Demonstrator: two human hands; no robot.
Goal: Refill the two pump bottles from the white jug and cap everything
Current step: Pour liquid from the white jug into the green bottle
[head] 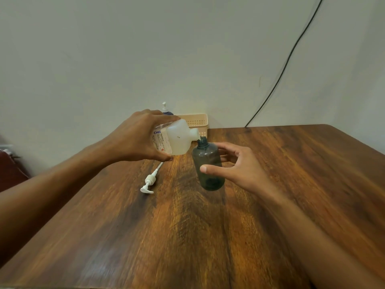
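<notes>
- Forearms reach in over the wooden table [208,236].
- Left hand [137,140] grips the tipped white jug [177,138], spout at the grey bottle [208,165] mouth.
- Right hand [237,163] loosely cups the bottle, fingers spread.
- Risk: a nudged, poorly steadied bottle tips; liquid misses the narrow neck.
- Loose pump head [149,182] lies left of the bottle; second pump bottle [166,109] stands behind.

The uncapped white jug [177,138] tips its spout onto the open, upright dark bottle [208,165] mid-bench; its white pump [149,181] lies beside.
</notes>
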